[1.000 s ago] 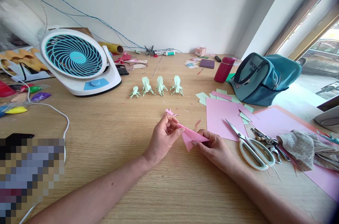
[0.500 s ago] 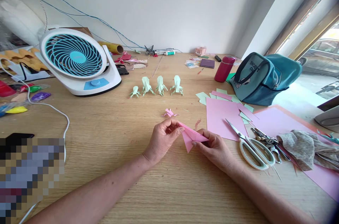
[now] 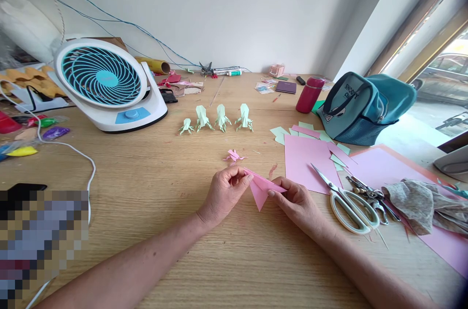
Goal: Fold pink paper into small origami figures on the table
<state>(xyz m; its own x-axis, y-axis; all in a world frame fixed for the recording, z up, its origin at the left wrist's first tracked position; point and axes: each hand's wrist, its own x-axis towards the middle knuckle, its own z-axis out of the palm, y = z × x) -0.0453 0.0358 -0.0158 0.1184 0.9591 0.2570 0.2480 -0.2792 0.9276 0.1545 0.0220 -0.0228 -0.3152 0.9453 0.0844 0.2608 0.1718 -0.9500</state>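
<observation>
A folded piece of pink paper (image 3: pixel 260 191) is held between my two hands above the tabletop, one point hanging downward. My left hand (image 3: pixel 228 193) pinches its upper left corner between thumb and fingers. At the right corner, my right hand (image 3: pixel 298 202) grips it, the thumb lying on the near face. Just beyond the left fingertips sits a small pink origami insect (image 3: pixel 234 155). Farther back stands a row of pale green origami insects, with the smallest one (image 3: pixel 186 126) at the left end and a larger one (image 3: pixel 244 118) at the right end.
White-handled scissors (image 3: pixel 353 206) lie right of my right hand, beside a pink paper sheet (image 3: pixel 309 158) and a bunch of keys (image 3: pixel 371 197). Behind are a blue bag (image 3: pixel 365 109) and a red bottle (image 3: pixel 310 95). A white fan (image 3: pixel 106 80) stands at the left.
My right thumb has shifted slightly up and right along the folded pink paper. My left hand keeps its pinch, nearly still.
</observation>
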